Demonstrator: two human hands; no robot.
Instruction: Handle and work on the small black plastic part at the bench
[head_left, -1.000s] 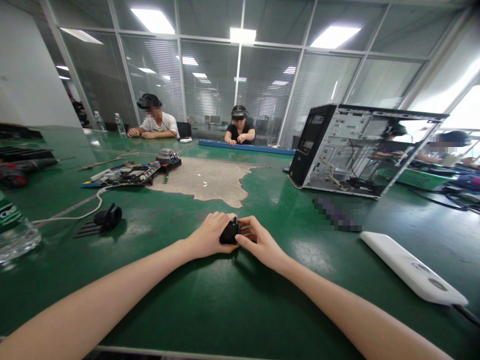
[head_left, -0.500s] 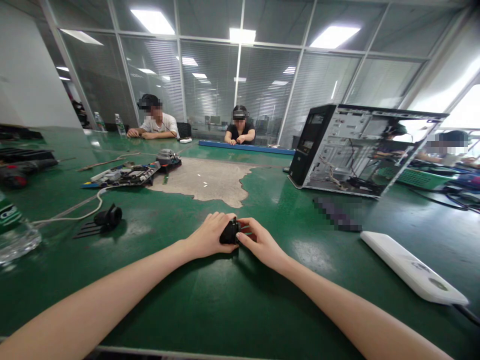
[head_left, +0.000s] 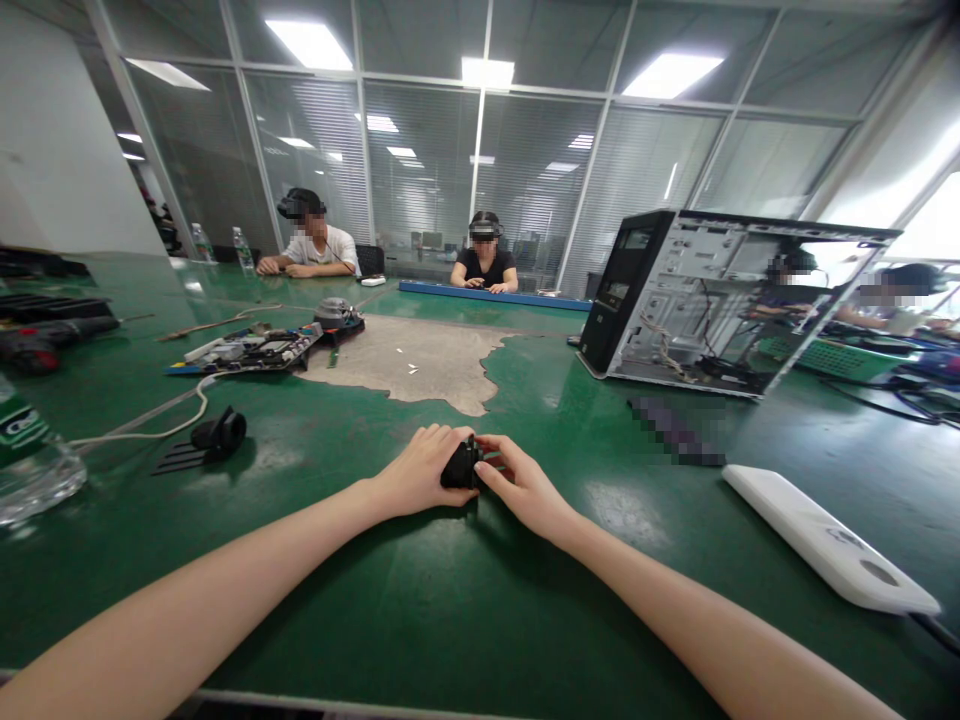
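Note:
A small black plastic part (head_left: 459,468) is between my two hands, just over the green tabletop in the middle of the view. My left hand (head_left: 426,465) wraps round its left side, thumb below and fingers over the top. From the right, my right hand (head_left: 517,480) grips its rim with thumb and fingertips. The fingers hide much of the part, and its exact kind cannot be made out. Off to the left lies a black plastic piece with a round collar and long prongs (head_left: 217,432).
A circuit board (head_left: 259,348) and a white cable (head_left: 150,436) lie left, near a water bottle (head_left: 37,460). An open computer case (head_left: 637,300) stands right, behind a white power strip (head_left: 825,535). Co-workers sit across the green table (head_left: 420,620) and at far right.
My hands keep the same grip on the black plastic part, with barely any movement. Across the table, the middle co-worker's hands have moved apart. The view has shifted very slightly.

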